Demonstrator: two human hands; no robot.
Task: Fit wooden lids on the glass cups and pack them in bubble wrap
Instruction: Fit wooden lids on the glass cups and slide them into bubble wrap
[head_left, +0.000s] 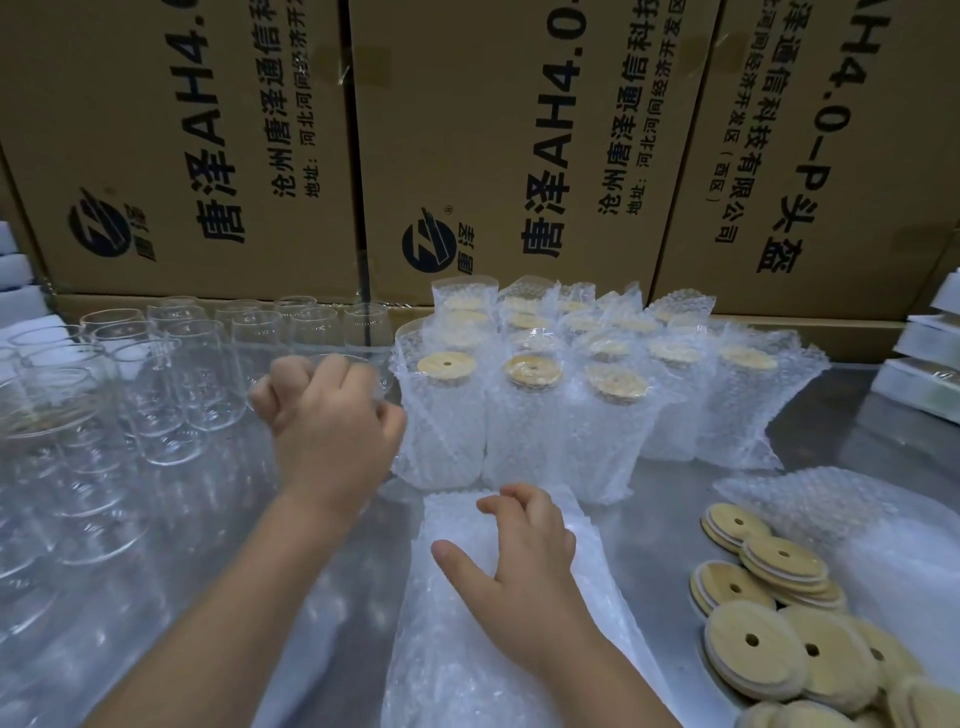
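Bubble wrap (467, 649) at lower centre sits under my right hand's (524, 566) loose fingers; my left hand (332, 436), curled round a glass cup (375, 373) centre-left, may clip the crowded glasses (197, 374) beside it.

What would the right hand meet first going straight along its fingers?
Likely the front row of wrapped cups, just past the bubble wrap stack the right hand rests on; depth is unclear.

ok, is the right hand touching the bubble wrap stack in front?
Touching. Head view: the right hand rests its thumb and fingertips directly on the top sheet of the bubble wrap stack, with no gap visible.
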